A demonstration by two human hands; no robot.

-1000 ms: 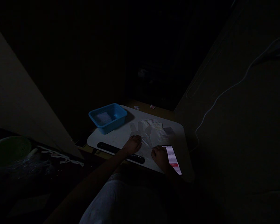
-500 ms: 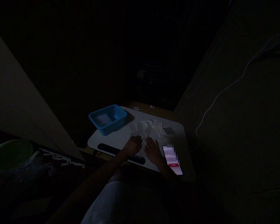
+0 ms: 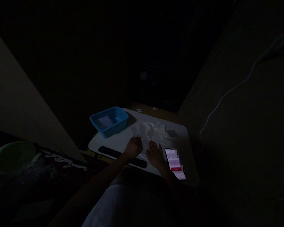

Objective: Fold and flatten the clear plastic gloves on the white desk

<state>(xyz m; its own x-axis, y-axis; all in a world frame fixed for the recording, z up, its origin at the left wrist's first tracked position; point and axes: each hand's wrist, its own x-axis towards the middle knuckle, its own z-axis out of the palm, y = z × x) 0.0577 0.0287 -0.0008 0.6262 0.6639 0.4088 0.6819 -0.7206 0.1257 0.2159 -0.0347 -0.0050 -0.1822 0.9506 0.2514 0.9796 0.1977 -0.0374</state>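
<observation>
Dim room. On a small white table point(image 3: 111, 142), the left hand point(image 3: 132, 147), curled with its grip unclear, and the right hand point(image 3: 155, 154), flat and spread, press a clear plastic glove point(image 3: 144, 132), seemingly pinning it smooth. A lit phone point(image 3: 176, 161) lies beside the right hand, with a blue basin point(image 3: 109, 121) further left.

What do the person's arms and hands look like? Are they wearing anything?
The left hand and right hand are bare, no gloves on. The forearms are bare too. The person wears a whitish top. It is too dark to spot rings or a watch.
</observation>
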